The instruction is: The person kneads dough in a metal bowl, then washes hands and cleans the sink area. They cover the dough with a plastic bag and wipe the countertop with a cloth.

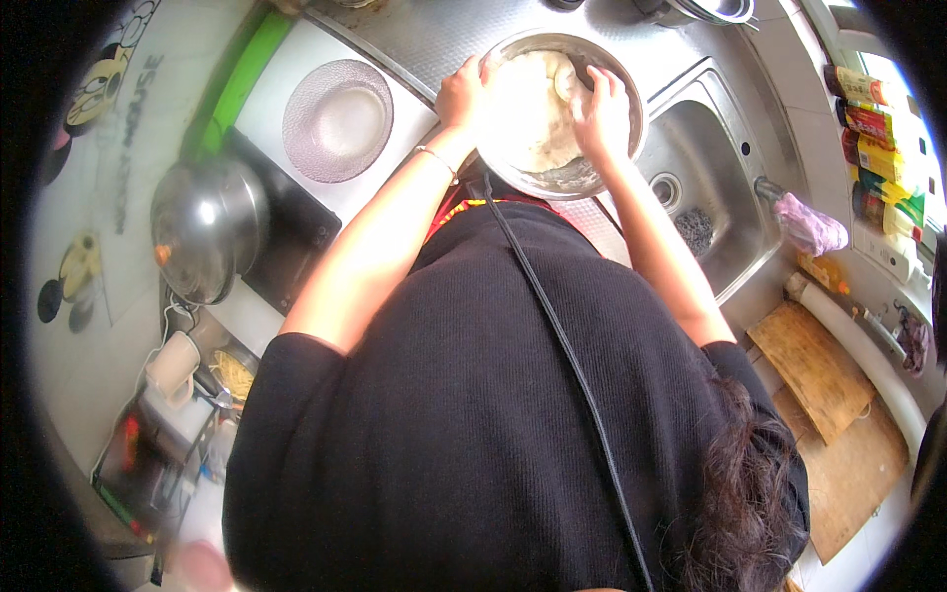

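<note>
A round metal bowl stands before me at the counter, with a large pale mass of dough in it. My left hand grips the bowl's left rim, with a thin bracelet on that wrist. Inside the bowl at the right, my right hand touches the dough's edge with bent fingers. Dough residue shows on the inner wall. Glare washes out the dough's left part and some of the rim. Whether the right fingers hold a piece of dough is not clear.
Left of the bowl, a textured glass bowl stands on a white surface, near a lidded metal pan. At right lie a steel sink with a scouring pad, a faucet wrapped in pink cloth, condiment bottles and wooden boards.
</note>
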`<state>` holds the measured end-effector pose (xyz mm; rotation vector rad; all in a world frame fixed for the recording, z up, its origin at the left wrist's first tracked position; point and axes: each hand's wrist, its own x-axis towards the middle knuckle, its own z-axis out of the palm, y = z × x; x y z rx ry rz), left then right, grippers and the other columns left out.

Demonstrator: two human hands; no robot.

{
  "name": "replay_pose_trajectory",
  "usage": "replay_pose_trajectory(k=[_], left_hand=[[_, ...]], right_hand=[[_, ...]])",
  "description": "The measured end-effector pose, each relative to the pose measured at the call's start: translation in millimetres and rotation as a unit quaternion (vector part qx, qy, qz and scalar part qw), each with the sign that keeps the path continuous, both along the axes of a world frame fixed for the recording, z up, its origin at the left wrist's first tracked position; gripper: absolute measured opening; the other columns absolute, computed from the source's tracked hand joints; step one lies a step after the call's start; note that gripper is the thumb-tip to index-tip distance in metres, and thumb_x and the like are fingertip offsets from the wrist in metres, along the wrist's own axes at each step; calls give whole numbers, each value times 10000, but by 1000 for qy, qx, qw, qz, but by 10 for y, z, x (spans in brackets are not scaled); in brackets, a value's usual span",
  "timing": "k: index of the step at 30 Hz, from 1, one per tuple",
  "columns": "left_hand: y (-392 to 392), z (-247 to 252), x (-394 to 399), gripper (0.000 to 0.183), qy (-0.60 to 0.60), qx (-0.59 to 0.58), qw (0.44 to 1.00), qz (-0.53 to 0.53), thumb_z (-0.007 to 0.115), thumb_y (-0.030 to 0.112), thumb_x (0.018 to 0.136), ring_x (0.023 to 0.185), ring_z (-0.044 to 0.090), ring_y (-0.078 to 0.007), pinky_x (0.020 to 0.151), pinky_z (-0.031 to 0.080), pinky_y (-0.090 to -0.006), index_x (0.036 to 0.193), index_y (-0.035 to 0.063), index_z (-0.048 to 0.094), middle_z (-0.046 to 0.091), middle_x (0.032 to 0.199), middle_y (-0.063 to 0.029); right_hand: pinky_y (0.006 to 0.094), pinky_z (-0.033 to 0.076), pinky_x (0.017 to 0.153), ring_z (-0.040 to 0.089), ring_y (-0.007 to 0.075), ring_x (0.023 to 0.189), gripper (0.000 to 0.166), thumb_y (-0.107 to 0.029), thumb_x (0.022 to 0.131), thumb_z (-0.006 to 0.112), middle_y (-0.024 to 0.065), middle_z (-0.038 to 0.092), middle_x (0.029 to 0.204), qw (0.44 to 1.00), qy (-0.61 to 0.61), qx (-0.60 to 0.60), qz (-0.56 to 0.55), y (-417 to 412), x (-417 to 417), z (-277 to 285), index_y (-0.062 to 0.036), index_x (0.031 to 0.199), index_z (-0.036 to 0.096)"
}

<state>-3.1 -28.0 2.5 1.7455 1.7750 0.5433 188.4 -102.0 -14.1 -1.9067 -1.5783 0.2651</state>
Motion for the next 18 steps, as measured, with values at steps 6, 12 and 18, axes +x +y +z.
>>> replay_pose_trajectory(k=[6,12,18], left_hand=[[42,-110,-13,378,-4,39,999,-32,552,425,914,818,670,-413,713,534,-501,974,58,624,679,825,-226],[5,-85,9,369,-8,29,999,-11,591,395,890,840,668,-409,722,528,-491,948,32,617,675,835,-234],[10,-167,5,313,-20,23,999,-16,546,323,921,895,641,-428,759,503,-488,983,32,643,666,907,-238]], right_hand=[[439,436,987,561,381,1126,648,-505,802,695,214,600,1189,972,17,-227,-52,380,-42,-175,-28,1213,542],[505,438,935,570,360,1045,453,-418,813,657,156,596,1103,985,-49,-158,-44,177,-370,-38,-110,1126,547],[455,439,932,568,326,1069,411,-160,788,700,119,611,1055,985,-71,-69,144,-540,-741,125,-104,1171,564]])
